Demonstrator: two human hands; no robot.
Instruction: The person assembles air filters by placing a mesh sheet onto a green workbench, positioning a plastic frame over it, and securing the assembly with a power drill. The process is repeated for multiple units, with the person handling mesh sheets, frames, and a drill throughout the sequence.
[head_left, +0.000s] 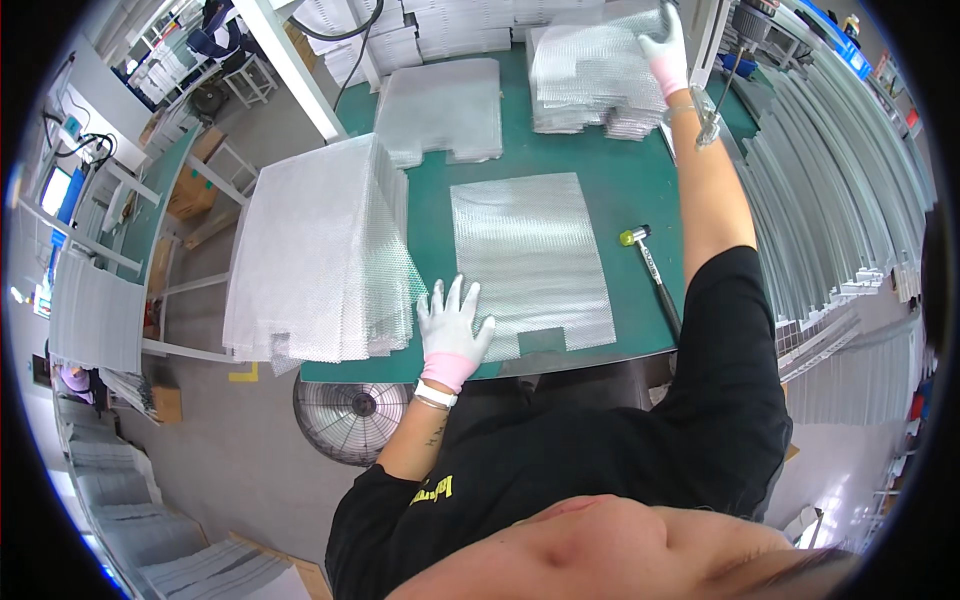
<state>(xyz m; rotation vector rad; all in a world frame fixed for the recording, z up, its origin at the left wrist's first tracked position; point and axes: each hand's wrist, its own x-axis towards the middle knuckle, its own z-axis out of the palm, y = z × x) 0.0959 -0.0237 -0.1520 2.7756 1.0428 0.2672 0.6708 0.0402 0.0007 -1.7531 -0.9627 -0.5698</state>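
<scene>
Worktop [630, 195] in smooth green

At left, one tall mesh stack [310, 235]; back right, one smaller mesh stack [580, 80]; behind — one smooth grey stack [440, 100]. One notched mesh sheet [530, 255] lies flat centrally. Two gloved hands: left hand [452, 325] spread at its near-left corner; right hand [664, 52] over the smaller mesh stack — whether pinching, I cannot tell. One dark-handled hammer [652, 270] lies beside the sheet.

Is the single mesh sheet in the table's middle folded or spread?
Spread: the mesh sheet lies flat on the green table, without visible fold.
</scene>
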